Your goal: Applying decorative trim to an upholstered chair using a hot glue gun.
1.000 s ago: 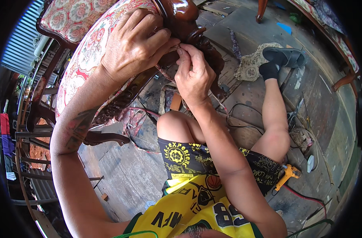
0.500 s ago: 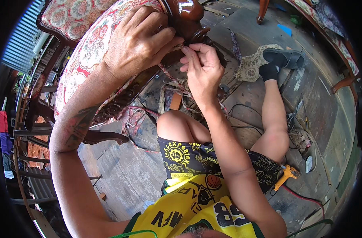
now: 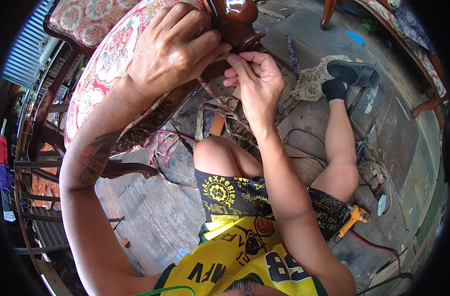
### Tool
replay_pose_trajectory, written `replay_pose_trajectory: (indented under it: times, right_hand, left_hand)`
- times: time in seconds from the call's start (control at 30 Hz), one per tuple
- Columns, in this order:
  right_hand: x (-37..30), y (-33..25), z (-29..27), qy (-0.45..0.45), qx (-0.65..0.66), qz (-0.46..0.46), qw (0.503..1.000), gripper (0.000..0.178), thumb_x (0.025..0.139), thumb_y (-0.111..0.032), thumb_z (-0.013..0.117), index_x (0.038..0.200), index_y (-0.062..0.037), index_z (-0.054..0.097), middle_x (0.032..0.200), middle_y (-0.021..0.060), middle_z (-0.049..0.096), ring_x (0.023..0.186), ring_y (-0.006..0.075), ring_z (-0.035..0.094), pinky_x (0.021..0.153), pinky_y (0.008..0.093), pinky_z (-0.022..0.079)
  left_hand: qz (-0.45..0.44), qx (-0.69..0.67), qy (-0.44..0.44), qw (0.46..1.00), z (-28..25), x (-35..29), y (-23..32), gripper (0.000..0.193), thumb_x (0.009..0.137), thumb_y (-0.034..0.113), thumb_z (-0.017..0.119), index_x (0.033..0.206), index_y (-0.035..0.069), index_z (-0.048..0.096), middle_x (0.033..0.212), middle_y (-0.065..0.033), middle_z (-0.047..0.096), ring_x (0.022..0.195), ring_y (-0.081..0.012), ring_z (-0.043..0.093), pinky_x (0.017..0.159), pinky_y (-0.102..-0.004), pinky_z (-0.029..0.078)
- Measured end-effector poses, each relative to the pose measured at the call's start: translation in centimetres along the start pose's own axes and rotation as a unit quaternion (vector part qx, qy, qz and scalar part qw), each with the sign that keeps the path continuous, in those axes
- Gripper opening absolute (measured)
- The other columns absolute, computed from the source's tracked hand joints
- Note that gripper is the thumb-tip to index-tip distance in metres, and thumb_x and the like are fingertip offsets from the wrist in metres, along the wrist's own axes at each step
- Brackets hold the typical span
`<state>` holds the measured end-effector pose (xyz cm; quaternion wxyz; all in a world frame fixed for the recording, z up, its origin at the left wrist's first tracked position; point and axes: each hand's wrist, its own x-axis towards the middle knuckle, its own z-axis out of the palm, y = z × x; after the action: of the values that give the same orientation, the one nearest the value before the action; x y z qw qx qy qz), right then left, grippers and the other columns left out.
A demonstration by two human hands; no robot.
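A chair seat covered in red and cream floral fabric [image 3: 104,74] stands in front of me, with a carved dark wood frame [image 3: 168,108] and a glossy turned post [image 3: 234,22]. My left hand [image 3: 178,49] rests over the seat's edge beside the post, fingers curled and pinched. Close against its fingertips, my right hand [image 3: 257,81] is closed in a thumb-and-finger pinch. Between the two pinches shows a bit of thin tan strip, mostly hidden by the fingers. Below them hangs a loose, narrow floral trim cord [image 3: 207,88]; whether it joins the pinched strip I cannot tell.
A yellow glue gun [image 3: 355,217] lies on the floor by my thigh, its red-black cable trailing away. Tangled fabric strips [image 3: 165,153] lie under the chair. A second floral chair [image 3: 86,22] is behind; another seat [image 3: 412,44] stands far right. A fabric scrap [image 3: 311,81] touches my sandal.
My right hand has turned a little and its wrist has shifted slightly to the right. The left hand stays nearly in place, and both are still pinched together by the post.
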<state>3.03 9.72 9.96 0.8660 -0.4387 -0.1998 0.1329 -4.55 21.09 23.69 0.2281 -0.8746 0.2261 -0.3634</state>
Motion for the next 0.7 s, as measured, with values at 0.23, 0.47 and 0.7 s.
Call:
replay_pose_trajectory:
  times: [0.23,0.47,0.7]
  right_hand:
    - [-0.3,0.2,0.8,0.022,-0.038,-0.033,0.999,0.016,0.096,-0.005,0.077,0.101,0.0028,0.065,0.078,0.0106,0.074,0.062,0.0101,0.069,0.055,0.0235,0.056]
    - [-0.4,0.0,1.2,0.015,-0.002,-0.011,1.000,0.017,0.096,-0.005,0.077,0.099,0.0043,0.063,0.079,0.0114,0.074,0.064,0.0105,0.069,0.054,0.0241,0.056]
    - [-0.8,-0.3,1.9,0.047,-0.029,0.002,0.998,0.017,0.096,-0.006,0.077,0.097,0.0040,0.063,0.075,0.0121,0.072,0.061,0.0109,0.068,0.052,0.0246,0.056]
  left_hand:
    - [-0.010,-0.005,-0.001,1.000,0.0,-0.2,0.1,0.025,0.076,0.020,0.089,0.089,0.008,0.071,0.095,-0.0076,0.064,0.090,-0.0283,0.065,0.076,-0.0399,0.053]
    - [-0.015,-0.019,-0.005,1.000,-0.2,-0.1,0.0,0.024,0.077,0.019,0.088,0.090,0.007,0.071,0.094,-0.0072,0.064,0.090,-0.0286,0.065,0.076,-0.0401,0.053]
    - [-0.001,-0.030,-0.059,0.998,-1.7,-0.2,-1.2,0.030,0.074,0.015,0.086,0.101,0.007,0.075,0.107,-0.0084,0.067,0.102,-0.0302,0.065,0.086,-0.0427,0.054]
